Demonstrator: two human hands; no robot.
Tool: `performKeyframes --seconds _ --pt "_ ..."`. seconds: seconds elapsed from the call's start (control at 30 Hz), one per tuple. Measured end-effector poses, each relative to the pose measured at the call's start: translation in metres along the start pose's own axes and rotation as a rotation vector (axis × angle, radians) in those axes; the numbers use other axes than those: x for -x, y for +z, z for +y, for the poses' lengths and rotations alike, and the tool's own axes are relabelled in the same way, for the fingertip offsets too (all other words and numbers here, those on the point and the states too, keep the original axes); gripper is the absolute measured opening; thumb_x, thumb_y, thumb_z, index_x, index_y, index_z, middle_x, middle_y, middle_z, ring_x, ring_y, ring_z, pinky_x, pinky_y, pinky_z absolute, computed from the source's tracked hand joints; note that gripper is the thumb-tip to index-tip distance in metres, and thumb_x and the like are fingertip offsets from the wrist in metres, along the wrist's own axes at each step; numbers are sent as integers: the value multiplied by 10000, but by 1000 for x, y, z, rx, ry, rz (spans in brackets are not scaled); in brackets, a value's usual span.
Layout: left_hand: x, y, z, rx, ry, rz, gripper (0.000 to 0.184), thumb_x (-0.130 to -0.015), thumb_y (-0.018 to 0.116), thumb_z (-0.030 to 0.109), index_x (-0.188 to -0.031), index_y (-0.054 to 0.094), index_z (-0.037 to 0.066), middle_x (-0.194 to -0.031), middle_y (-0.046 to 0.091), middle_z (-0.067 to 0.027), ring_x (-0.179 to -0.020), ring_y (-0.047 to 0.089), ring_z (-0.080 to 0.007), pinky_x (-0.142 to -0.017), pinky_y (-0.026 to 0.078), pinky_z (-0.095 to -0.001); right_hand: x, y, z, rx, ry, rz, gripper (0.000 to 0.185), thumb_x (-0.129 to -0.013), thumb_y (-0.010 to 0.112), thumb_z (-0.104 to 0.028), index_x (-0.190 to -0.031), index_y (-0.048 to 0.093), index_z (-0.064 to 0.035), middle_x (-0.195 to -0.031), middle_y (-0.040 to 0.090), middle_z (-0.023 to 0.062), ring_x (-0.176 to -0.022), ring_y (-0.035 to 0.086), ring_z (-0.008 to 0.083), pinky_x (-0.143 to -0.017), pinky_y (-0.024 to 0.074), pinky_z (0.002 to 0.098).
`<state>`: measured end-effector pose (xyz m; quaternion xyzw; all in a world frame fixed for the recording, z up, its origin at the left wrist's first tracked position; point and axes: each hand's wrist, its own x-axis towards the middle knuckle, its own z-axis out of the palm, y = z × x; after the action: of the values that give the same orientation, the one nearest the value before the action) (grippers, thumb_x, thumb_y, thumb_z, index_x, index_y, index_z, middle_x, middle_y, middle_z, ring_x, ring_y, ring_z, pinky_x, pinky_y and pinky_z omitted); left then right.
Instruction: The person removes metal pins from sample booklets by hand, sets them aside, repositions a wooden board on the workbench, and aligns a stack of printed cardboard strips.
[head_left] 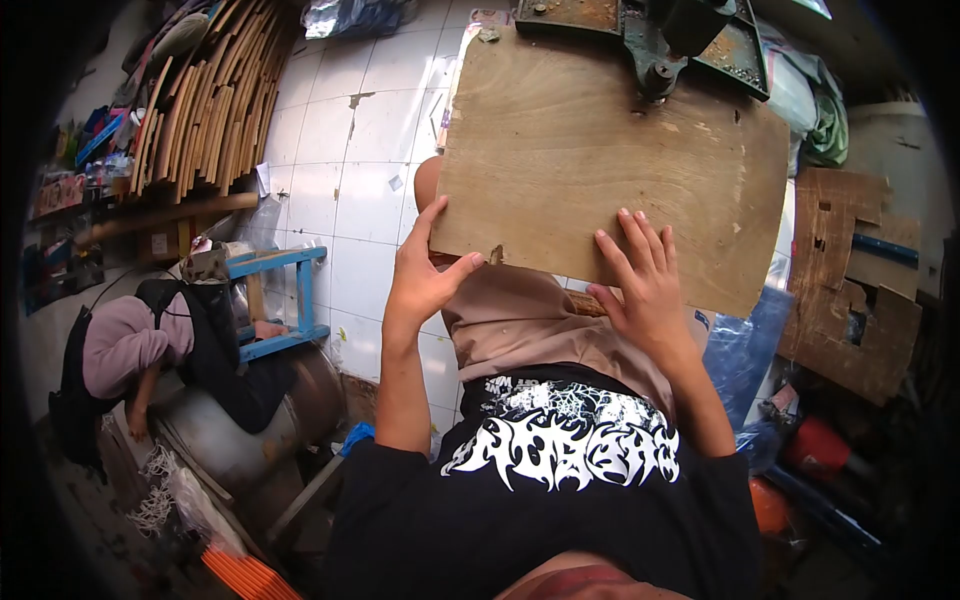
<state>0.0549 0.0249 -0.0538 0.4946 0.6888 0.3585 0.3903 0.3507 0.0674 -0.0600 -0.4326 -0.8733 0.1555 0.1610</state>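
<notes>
A plywood board (600, 160) lies in front of me, its near edge above my lap. My left hand (430, 268) is at the board's near left corner, the index finger along the left side. Its thumb stretches beside a small notch in the near edge. My right hand (642, 275) rests on the near edge with its fingers spread flat on the wood; its thumb is at the edge. At the far side, a dark metal machine (690, 30) reaches over the board, with a rounded end close to the surface.
Metal trays (570, 15) with small bits flank the machine. Wooden strips (215, 100) stand stacked at far left. Another person (140, 345) sits at left near a blue frame (285, 262) and a metal cylinder (240, 420). Cut brown boards (850, 280) lean at right. White tiles (365, 200) cover the floor.
</notes>
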Motion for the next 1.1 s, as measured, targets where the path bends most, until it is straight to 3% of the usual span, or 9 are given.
performKeyframes --seconds 0.03,0.1,0.23,0.4,0.83,0.93,1.03,1.1 --pt "1 1 -3 2 -2 1 790 -765 783 92 -1428 361 11 -1164 617 -197 -993 653 -253 -842 545 -337 -1 1 -2 1 -1 -3 632 -790 712 -321 -1361 511 -140 -1478 380 167 -1387 329 350 -1144 202 548" --pt "2 5 -12 523 -124 63 666 -840 708 14 -1402 352 -10 -1118 645 -174 -931 664 -179 -816 554 -284 -3 1 -4 13 -18 -14 651 -771 726 -306 -1364 508 -148 -1483 381 155 -1389 332 340 -1143 209 545" --pt "3 11 -20 544 -142 102 593 -884 652 -6 -1379 327 -12 -1108 647 -174 -930 670 -175 -772 570 -266 -1 3 1 7 -20 -18 654 -765 730 -294 -1367 510 -161 -1486 384 141 -1391 333 324 -1144 213 539" --pt "0 14 -15 594 -127 108 632 -868 673 31 -1365 282 40 -1153 624 -197 -898 692 -223 -711 618 -317 0 7 3 43 -22 9 632 -767 718 -304 -1359 532 -183 -1479 406 124 -1385 353 302 -1148 220 519" --pt "-5 10 -20 634 -175 34 700 -858 674 41 -1397 228 52 -1182 592 -199 -972 671 -240 -724 622 -341 7 -2 15 -129 -5 62 530 -807 707 -267 -1311 578 -166 -1457 435 130 -1371 374 315 -1143 235 514" --pt "-3 11 -22 642 -170 37 729 -860 676 61 -1419 209 43 -1185 593 -208 -966 675 -242 -701 626 -349 17 -21 32 -29 227 281 499 -830 708 -179 -1309 579 -137 -1449 442 139 -1362 379 344 -1133 246 514" --pt "1 19 -28 663 -186 75 677 -878 681 105 -1401 265 -2 -1201 593 -186 -990 661 -213 -792 593 -342 34 -33 63 54 490 494 468 -878 682 -181 -1318 558 -77 -1439 435 192 -1349 384 373 -1116 277 489" --pt "6 37 -40 683 -50 225 562 -907 678 144 -1336 373 -52 -1166 610 -150 -1031 615 -173 -916 494 -301 53 -34 88 79 596 539 465 -897 669 -200 -1320 545 -50 -1427 443 205 -1340 396 372 -1108 294 466"
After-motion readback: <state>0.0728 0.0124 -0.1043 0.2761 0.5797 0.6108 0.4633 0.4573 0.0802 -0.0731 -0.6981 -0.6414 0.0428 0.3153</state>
